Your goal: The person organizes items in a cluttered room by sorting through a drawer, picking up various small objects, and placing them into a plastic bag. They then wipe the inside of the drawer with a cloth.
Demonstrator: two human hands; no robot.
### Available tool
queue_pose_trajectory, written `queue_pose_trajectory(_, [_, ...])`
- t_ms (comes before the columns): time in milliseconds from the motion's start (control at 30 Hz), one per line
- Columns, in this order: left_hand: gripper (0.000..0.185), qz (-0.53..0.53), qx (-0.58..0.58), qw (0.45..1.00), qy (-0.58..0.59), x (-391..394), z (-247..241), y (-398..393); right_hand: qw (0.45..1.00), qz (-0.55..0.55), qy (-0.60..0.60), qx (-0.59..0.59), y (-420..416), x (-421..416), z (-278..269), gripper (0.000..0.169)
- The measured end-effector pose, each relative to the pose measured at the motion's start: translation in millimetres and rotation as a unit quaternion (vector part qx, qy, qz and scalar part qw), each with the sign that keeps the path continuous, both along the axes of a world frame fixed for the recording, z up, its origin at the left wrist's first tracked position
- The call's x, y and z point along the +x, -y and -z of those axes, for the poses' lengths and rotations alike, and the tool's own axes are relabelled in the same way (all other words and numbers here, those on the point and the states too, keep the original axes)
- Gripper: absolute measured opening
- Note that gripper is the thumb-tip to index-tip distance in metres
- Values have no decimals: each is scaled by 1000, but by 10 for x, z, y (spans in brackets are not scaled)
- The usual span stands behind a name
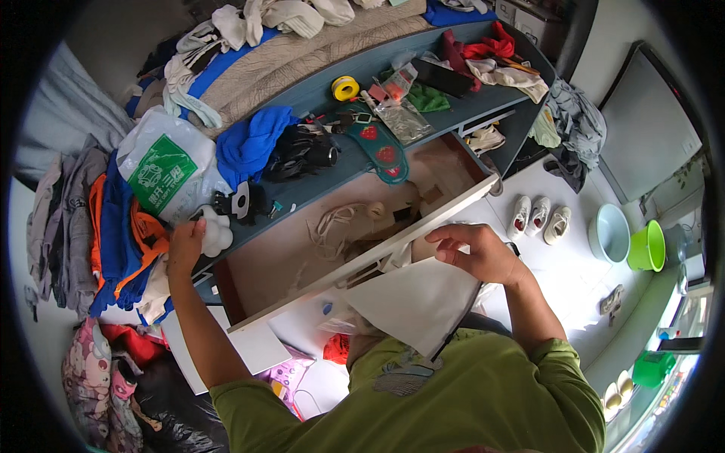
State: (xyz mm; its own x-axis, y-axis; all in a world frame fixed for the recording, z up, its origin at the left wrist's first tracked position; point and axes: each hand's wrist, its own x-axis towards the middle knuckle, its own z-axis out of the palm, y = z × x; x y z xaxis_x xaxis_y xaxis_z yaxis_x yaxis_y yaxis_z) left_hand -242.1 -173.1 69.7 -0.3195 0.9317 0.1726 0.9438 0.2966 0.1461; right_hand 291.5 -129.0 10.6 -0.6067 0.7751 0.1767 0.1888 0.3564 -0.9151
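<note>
At the left end of the grey-blue shelf top [257, 218], my left hand [187, 244] has its fingers on a white, bumpy, rounded object [215, 231]. A white plastic bag with a green printed patch [164, 170] lies just behind it. Before me a drawer [272, 272] is pulled out, holding a bundle of pale cord [334, 226] and small items. My right hand [473, 249], fingers curled and parted, hovers on the near side of the drawer's front edge. Below it, against my body, is a white sheet-like panel [416, 300], which the hand does not clearly grip.
On the shelf top lie a blue cloth [252, 141], a yellow tape roll [345, 88], a green insole with strawberries [385, 153] and a black phone-like slab [443, 78]. White shoes [538, 216] and basins [609, 233] stand on the floor at right. Folded clothes [122, 226] are piled left.
</note>
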Motion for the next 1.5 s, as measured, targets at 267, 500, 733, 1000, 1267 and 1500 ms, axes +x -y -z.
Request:
queue_pose_trajectory(267, [30, 48, 93, 985, -136, 12, 329, 74, 976, -211, -39, 28, 46, 208, -206, 60])
queue_pose_trajectory(500, [28, 7, 173, 980, -96, 141, 392, 6, 926, -275, 187, 180, 261, 269, -364, 95])
queue_pose_trajectory(733, [26, -36, 211, 933, -290, 717, 193, 100, 910, -97, 288, 281, 546, 225, -215, 69])
queue_pose_trajectory(1000, [60, 354, 34, 899, 255, 2414, 148, 675, 920, 41, 158, 355, 527, 178, -53, 27])
queue_pose_trajectory(1267, [29, 348, 224, 861, 296, 3322, 637, 769, 951, 134, 45, 274, 579, 138, -99, 15])
queue_pose_trajectory(1500, [16, 305, 316, 837, 325, 3514, 537, 622, 966, 194, 4, 171, 577, 174, -6, 10])
